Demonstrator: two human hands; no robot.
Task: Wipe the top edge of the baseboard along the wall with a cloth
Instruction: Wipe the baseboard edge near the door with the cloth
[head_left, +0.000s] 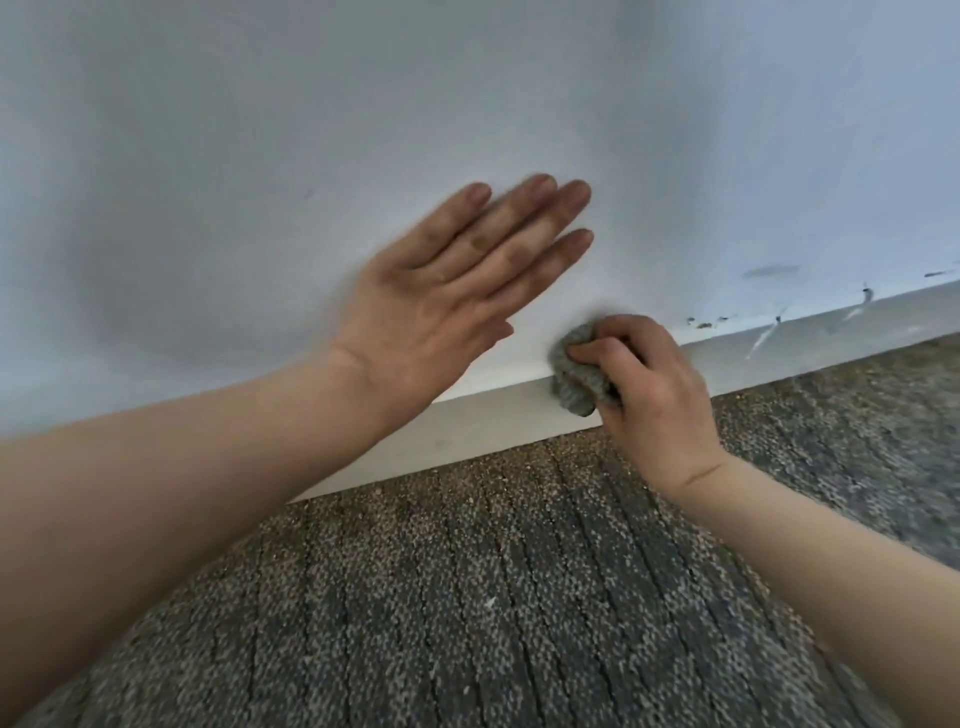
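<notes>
Nearest: bare left forearm (182, 467), in from lower left, angled up toward the wall. Bare right forearm (779, 561), in from lower right. Below both, mottled grey-brown ribbed carpet (467, 597), with pale sandy grit (519, 462) strewn in a band close to the board.

Left hand (447, 296) flat, fingers straight and side by side, back toward the camera, held over the plain pale blue-white painted wall (260, 156) just above the board. Slightly blurred; contact with the paint not discernible. Nothing in it.

Right hand (649, 395) with fingers and thumb curled tight round a crumpled grey-green woven cloth (576, 379). Cloth bunched into a wad, pressed on the top edge of the long white flat-faced baseboard (493, 421), right at the seam with the wall, hanging partway down the board's face. Just right of the left thumb, apart from it.

Further right along the seam: dark scuffs and chipped paint (769, 271) on wall and board top.
</notes>
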